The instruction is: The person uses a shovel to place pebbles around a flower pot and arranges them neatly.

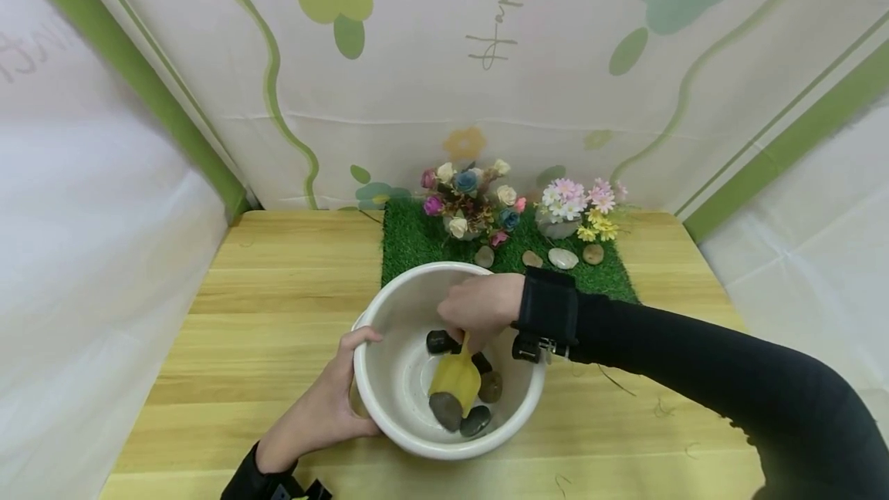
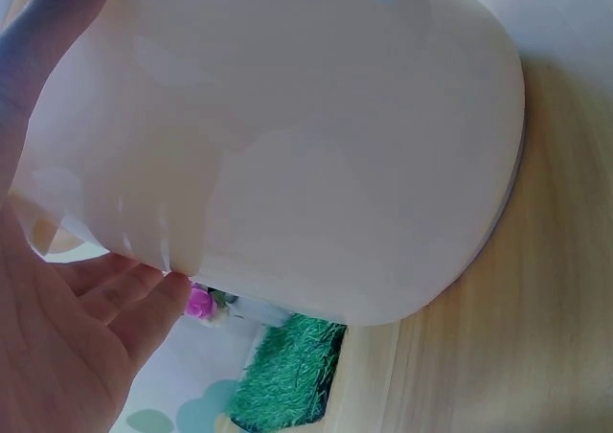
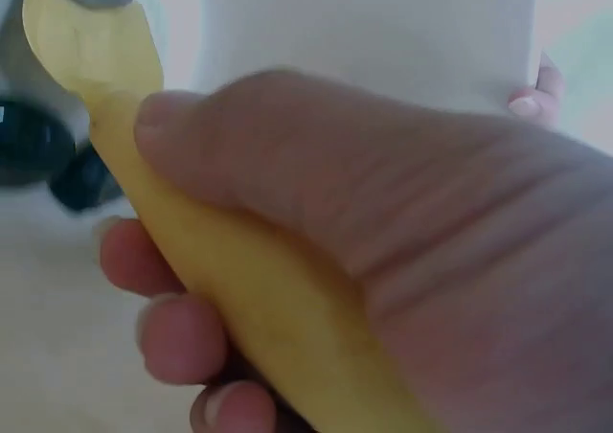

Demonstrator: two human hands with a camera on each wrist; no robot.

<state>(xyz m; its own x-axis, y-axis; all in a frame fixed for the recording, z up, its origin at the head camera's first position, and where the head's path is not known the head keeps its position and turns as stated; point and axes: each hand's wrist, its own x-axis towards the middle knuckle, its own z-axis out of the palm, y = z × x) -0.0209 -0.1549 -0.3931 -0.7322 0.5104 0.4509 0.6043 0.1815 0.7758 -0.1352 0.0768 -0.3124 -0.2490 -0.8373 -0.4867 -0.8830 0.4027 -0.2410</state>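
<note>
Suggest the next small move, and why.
I'd probably nudge the scoop a little farther under the stone: the stone lies right at its tip, the right hand already grips the scoop, and the left hand holds the bowl.

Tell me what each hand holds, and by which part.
The right hand grips the yellow scoop by its handle; the left hand holds the white basin by its rim and side.
</note>
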